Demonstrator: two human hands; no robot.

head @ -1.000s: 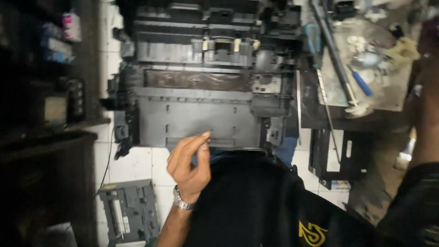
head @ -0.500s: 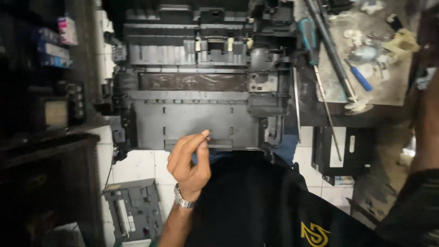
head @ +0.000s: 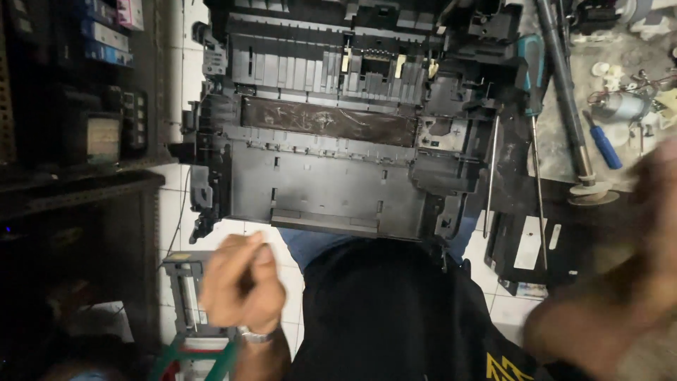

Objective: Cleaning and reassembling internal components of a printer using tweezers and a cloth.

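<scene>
A black printer chassis [head: 331, 183] with its covers off lies in front of me, its brown stained strip across the middle. My left hand [head: 240, 282] hovers below its lower left corner, off the plastic, fingers curled into a loose fist with nothing visible in them; a watch is on the wrist. My right hand [head: 659, 190] and forearm are a blur at the right edge, raised above the bench, and its fingers cannot be made out. My dark shirt [head: 381, 317] fills the bottom centre.
A teal-handled screwdriver [head: 530, 70], a long metal roller shaft [head: 564, 92], a small blue screwdriver [head: 603, 141] and a small motor [head: 620, 106] lie on the dirty bench at right. A grey printer part [head: 185, 289] rests on the white-tiled floor. Dark shelving [head: 92, 127] stands at left.
My left hand has left the chassis's front edge and moved down and left, curling shut. My right arm has swung into view at the right, blurred by motion.
</scene>
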